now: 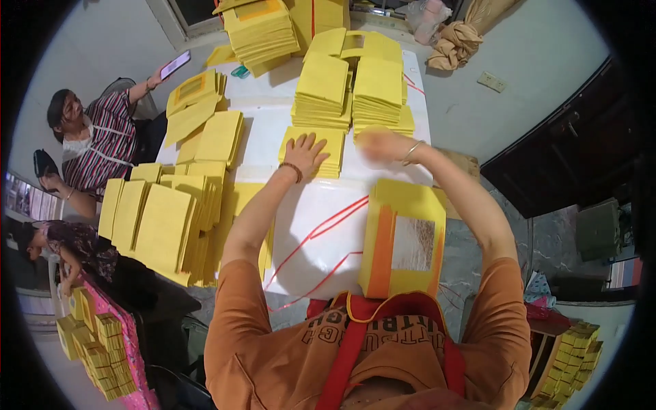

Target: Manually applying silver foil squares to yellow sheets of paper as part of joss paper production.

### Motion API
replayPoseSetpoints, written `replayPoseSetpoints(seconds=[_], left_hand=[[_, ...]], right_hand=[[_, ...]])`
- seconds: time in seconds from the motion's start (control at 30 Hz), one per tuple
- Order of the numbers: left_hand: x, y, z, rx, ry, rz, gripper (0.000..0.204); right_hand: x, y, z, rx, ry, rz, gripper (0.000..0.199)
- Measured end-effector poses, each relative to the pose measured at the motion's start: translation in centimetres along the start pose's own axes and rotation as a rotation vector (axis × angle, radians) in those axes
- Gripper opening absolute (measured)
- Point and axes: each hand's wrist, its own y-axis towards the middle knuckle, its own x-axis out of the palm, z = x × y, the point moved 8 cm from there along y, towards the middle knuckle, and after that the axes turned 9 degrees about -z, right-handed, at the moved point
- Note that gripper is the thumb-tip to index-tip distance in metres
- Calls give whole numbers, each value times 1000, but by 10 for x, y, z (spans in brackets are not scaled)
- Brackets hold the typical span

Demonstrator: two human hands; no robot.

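One stack point(333, 149) (left hand point(305, 156) atop) lies crosswise.

Worktop point(304, 232): white, glossy; clock read from its middle, far edge at 12. Centre: low yellow stack point(333, 145). Between 12 and 1: two taller yellow stacks point(379, 82), side by side. At 11: high yellow pile point(263, 37) and small teal item point(240, 72), kind unclear. At 10: yellow bundle point(188, 92). At 8: uneven yellow group point(164, 222). At 6: loose red cord point(322, 227). Between 4 and 5: yellow folder point(374, 242) with orange band, reaching the near edge.
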Motion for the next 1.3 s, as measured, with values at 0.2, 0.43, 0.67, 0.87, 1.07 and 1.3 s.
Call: replayPoseSetpoints(seconds=[0.2, 0.43, 0.67, 0.87, 1.07, 1.3], left_hand=[[-59, -27, 35, 55, -217, 259, 40], [-80, -117, 134, 256, -812, 419, 23], [-110, -173, 203, 433, -775, 429, 16], [-109, -187, 221, 501, -842, 198, 24], [-103, -214, 266, 777, -255, -38, 48], [-107, -207, 261, 712, -304, -60, 52]], right_hand=[[-21, -89, 28, -53, 158, 228, 46], [13, -186, 96, -231, 353, 683, 38], [92, -236, 68, -231, -169, 845, 36], [127, -218, 81, -270, -457, 737, 36], [128, -218, 93, -322, -399, 776, 30], [119, -216, 116, -451, 10, 738, 19]])
